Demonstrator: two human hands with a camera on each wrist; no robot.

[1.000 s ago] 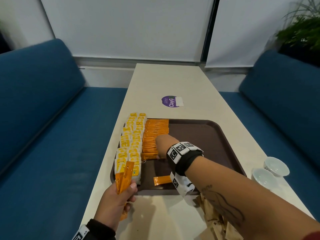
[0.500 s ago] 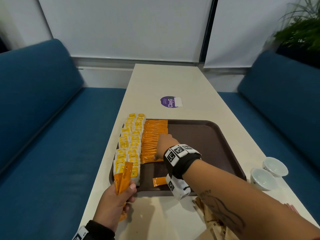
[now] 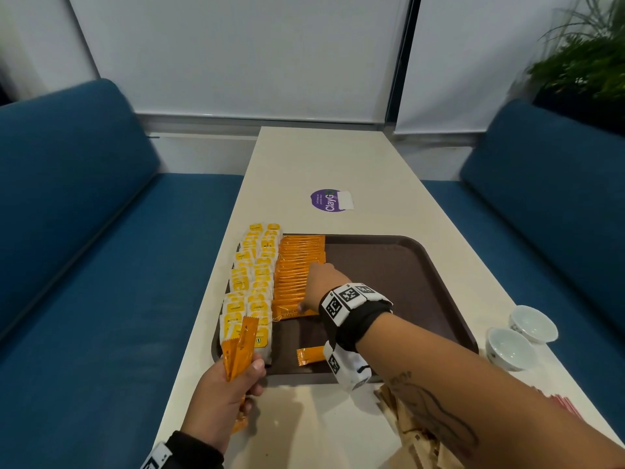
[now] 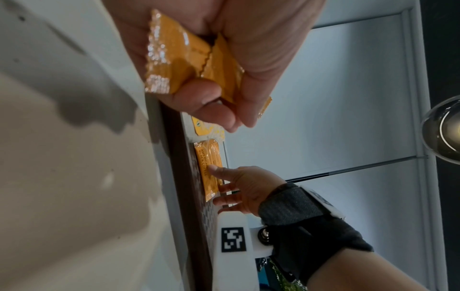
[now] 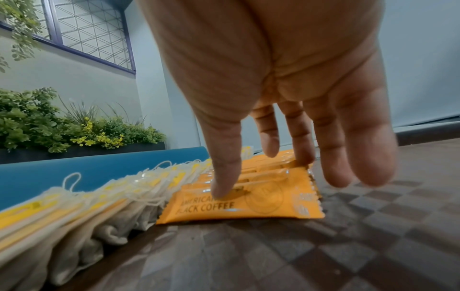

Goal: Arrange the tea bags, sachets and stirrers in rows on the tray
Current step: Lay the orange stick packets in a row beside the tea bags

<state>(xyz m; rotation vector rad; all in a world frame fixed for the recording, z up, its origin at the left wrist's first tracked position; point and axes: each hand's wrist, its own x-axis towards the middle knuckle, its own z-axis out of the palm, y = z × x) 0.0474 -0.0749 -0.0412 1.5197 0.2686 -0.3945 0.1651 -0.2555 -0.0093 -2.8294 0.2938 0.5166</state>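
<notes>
A brown tray [image 3: 406,265] lies on the cream table. Along its left side run rows of yellow-labelled tea bags [image 3: 252,286] and, beside them, a row of overlapping orange coffee sachets [image 3: 294,275]. My right hand [image 3: 321,282] rests on that row with straight fingers, thumb [image 5: 225,177] pressing the nearest sachet [image 5: 248,202]. One loose orange sachet [image 3: 309,355] lies on the tray near the front edge. My left hand [image 3: 233,384] grips a few orange sachets [image 4: 179,59] upright, just in front of the tray's near left corner.
Two small white cups [image 3: 521,336] stand on the table right of the tray. Brown paper packets [image 3: 416,434] lie under my right forearm, with red ones [image 3: 564,406] at the right edge. A purple sticker [image 3: 329,201] sits beyond the tray. Blue sofas flank the table.
My right hand has slid a little away from me along the orange sachet row, staying on it. The left hand still holds its sachets in the same place.
</notes>
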